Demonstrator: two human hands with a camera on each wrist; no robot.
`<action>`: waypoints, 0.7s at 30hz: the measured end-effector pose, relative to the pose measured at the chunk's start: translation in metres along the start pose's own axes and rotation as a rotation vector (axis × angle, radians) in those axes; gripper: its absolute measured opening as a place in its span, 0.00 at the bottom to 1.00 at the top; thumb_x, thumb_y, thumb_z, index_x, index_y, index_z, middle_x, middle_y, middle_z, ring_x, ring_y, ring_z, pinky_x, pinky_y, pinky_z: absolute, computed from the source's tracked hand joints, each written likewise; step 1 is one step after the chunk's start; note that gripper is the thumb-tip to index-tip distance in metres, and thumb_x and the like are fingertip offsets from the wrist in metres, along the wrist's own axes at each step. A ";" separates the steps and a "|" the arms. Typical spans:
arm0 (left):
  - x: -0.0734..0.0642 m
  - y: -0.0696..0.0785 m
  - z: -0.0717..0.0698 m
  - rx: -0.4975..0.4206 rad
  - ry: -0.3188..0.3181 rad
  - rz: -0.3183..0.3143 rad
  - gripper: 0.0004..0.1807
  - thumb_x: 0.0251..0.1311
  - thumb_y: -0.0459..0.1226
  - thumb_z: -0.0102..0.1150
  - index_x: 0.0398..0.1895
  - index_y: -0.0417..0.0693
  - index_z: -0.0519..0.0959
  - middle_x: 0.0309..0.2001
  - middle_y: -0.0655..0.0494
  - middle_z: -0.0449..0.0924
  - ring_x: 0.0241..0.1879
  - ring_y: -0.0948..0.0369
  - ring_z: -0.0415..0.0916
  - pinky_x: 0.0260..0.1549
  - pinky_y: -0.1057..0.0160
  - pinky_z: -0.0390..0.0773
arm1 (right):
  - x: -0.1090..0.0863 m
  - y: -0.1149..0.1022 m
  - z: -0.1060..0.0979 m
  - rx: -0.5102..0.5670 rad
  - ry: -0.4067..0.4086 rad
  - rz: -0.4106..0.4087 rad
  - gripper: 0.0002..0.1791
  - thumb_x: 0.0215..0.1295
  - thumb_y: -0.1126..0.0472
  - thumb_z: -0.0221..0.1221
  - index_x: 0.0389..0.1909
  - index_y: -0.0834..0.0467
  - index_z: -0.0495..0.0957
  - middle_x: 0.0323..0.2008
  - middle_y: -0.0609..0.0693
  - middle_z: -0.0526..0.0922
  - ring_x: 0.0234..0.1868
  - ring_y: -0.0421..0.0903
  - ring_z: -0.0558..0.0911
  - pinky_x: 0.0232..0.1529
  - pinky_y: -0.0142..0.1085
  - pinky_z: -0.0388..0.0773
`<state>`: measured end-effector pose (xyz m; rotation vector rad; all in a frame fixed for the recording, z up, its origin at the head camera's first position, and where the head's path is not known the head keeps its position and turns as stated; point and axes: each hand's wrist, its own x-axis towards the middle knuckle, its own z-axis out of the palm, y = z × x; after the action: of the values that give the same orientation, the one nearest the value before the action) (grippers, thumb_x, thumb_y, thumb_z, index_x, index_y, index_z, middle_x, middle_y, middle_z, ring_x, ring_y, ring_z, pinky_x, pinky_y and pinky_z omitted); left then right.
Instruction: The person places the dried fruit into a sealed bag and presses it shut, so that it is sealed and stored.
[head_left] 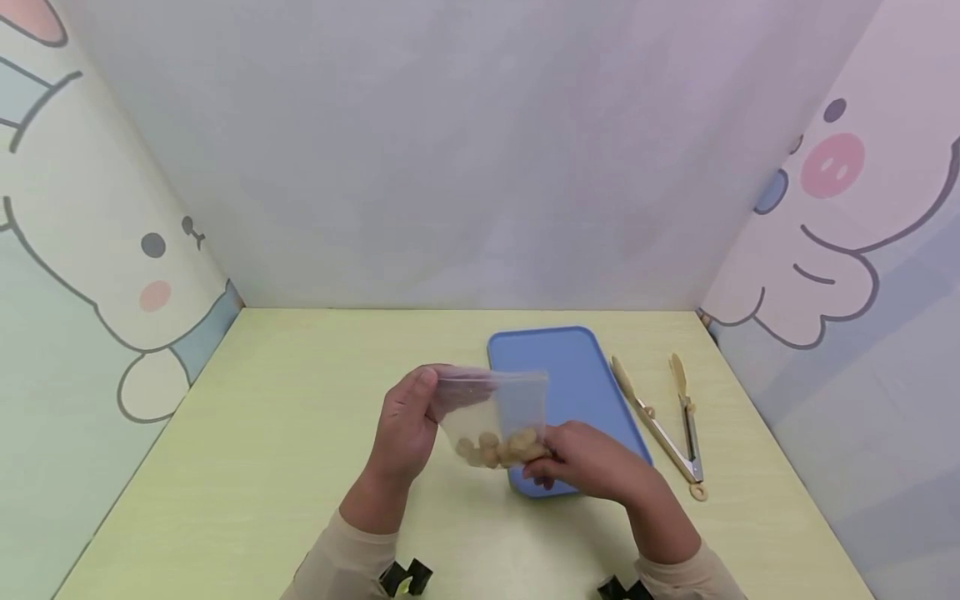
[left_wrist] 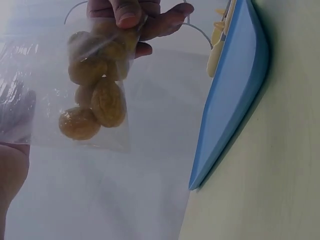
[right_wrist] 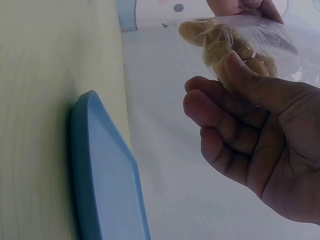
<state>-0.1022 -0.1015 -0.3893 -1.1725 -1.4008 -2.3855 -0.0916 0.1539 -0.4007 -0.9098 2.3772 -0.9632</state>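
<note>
A clear plastic zip bag (head_left: 480,408) hangs in the air above the table, partly in front of the blue tray (head_left: 558,358). Several round, light-brown balls (left_wrist: 95,95) lie along its bottom; their exact kind does not show. My left hand (head_left: 408,425) grips the bag's upper left side, thumb in front. At the lower right corner, my right hand (head_left: 592,458) pinches the bag between thumb and fingers, close by the balls. In the right wrist view, the right thumb (right_wrist: 245,75) presses against the bag, and its other fingers curl below.
Right of the tray lie metal tongs (head_left: 667,433) with beige tips, spread apart on the pale yellow table (head_left: 262,433). A grey back wall (head_left: 480,167) and side walls with cartoon animals enclose the table.
</note>
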 end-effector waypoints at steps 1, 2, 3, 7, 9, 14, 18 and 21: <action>0.000 0.000 0.000 0.009 0.009 0.003 0.25 0.77 0.28 0.20 0.54 0.28 0.73 0.53 0.43 0.82 0.53 0.49 0.81 0.52 0.48 0.77 | 0.000 0.000 0.000 0.021 -0.006 0.006 0.09 0.68 0.53 0.60 0.43 0.53 0.79 0.27 0.40 0.84 0.27 0.34 0.82 0.32 0.31 0.78; 0.000 0.001 0.000 0.015 0.016 0.011 0.25 0.77 0.28 0.20 0.54 0.28 0.73 0.52 0.43 0.82 0.53 0.50 0.81 0.52 0.48 0.77 | 0.000 0.000 0.000 0.042 -0.010 0.009 0.09 0.69 0.54 0.59 0.43 0.54 0.79 0.28 0.41 0.85 0.28 0.34 0.83 0.33 0.32 0.79; 0.000 0.002 0.001 0.018 0.025 0.013 0.24 0.77 0.28 0.21 0.53 0.29 0.73 0.52 0.43 0.83 0.52 0.50 0.82 0.51 0.49 0.78 | -0.001 0.001 -0.001 0.058 -0.012 0.012 0.07 0.69 0.56 0.59 0.43 0.54 0.79 0.28 0.41 0.85 0.28 0.35 0.83 0.33 0.33 0.80; -0.001 0.005 0.002 -0.029 0.043 0.018 0.24 0.77 0.28 0.21 0.54 0.32 0.74 0.52 0.44 0.83 0.51 0.51 0.82 0.51 0.51 0.78 | -0.001 0.001 -0.002 0.117 -0.021 0.023 0.06 0.70 0.60 0.57 0.44 0.53 0.80 0.31 0.47 0.87 0.29 0.37 0.85 0.35 0.37 0.82; -0.002 0.006 0.003 -0.068 0.048 0.012 0.25 0.78 0.29 0.21 0.55 0.34 0.75 0.52 0.45 0.83 0.51 0.51 0.82 0.51 0.52 0.78 | -0.001 0.001 -0.002 0.118 -0.025 0.027 0.06 0.71 0.59 0.57 0.43 0.52 0.80 0.33 0.48 0.87 0.30 0.37 0.86 0.36 0.36 0.82; -0.004 0.006 0.007 -0.035 0.097 -0.022 0.23 0.78 0.30 0.25 0.54 0.39 0.76 0.50 0.47 0.84 0.49 0.53 0.84 0.47 0.54 0.80 | -0.004 -0.003 -0.003 -0.028 0.049 -0.013 0.12 0.68 0.46 0.59 0.47 0.46 0.77 0.36 0.40 0.86 0.36 0.34 0.84 0.38 0.33 0.79; -0.005 0.005 0.012 0.116 0.133 -0.115 0.18 0.77 0.32 0.35 0.50 0.37 0.78 0.47 0.51 0.86 0.45 0.54 0.85 0.44 0.55 0.82 | -0.009 -0.010 -0.006 -0.093 0.272 -0.142 0.18 0.66 0.46 0.62 0.53 0.45 0.75 0.41 0.37 0.84 0.41 0.34 0.81 0.35 0.31 0.77; -0.006 0.004 0.015 0.178 0.103 -0.175 0.17 0.76 0.34 0.40 0.48 0.31 0.78 0.46 0.53 0.86 0.46 0.54 0.85 0.44 0.55 0.81 | -0.010 -0.013 -0.008 -0.083 0.463 -0.323 0.15 0.66 0.58 0.63 0.53 0.50 0.78 0.41 0.42 0.85 0.38 0.35 0.80 0.33 0.29 0.74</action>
<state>-0.0878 -0.0928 -0.3866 -0.9045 -1.7027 -2.3337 -0.0843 0.1576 -0.3843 -1.2427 2.7171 -1.3268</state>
